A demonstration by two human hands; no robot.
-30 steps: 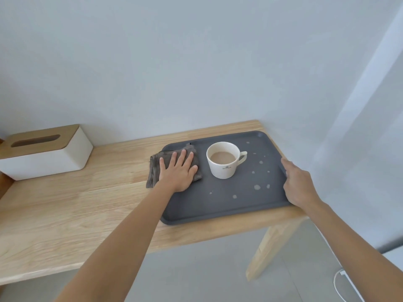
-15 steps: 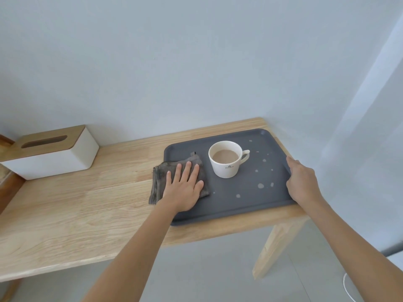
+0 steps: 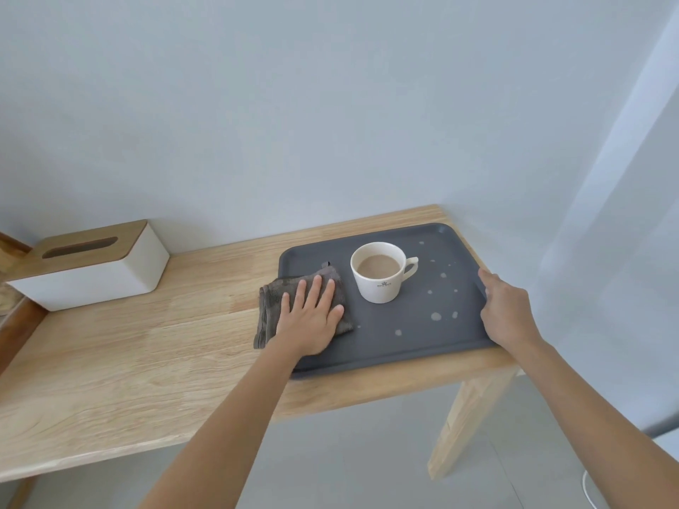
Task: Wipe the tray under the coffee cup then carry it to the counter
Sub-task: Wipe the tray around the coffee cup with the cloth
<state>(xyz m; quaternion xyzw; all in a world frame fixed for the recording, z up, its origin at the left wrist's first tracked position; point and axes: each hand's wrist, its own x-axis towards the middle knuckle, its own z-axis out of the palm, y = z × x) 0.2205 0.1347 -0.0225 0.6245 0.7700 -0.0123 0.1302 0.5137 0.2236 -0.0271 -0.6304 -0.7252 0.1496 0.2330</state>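
Observation:
A dark grey tray (image 3: 411,347) lies at the right end of a wooden table (image 3: 147,354). A white cup (image 3: 380,271) of milky coffee stands upright on it, handle to the right. Several pale drops (image 3: 436,316) dot the tray right of the cup. My left hand (image 3: 310,317) presses flat on a grey-brown cloth (image 3: 270,299) at the tray's left part; the cloth hangs over the tray's left rim. My right hand (image 3: 509,310) grips the tray's right rim.
A white tissue box (image 3: 92,277) with a wooden lid sits at the table's back left. A wall runs right behind the table and a pale curtain hangs on the right. A table leg (image 3: 466,416) stands under the right corner, above a grey floor.
My left hand has slid the cloth toward me along the tray's left side. My right hand has stayed on the right rim. The cup has not moved.

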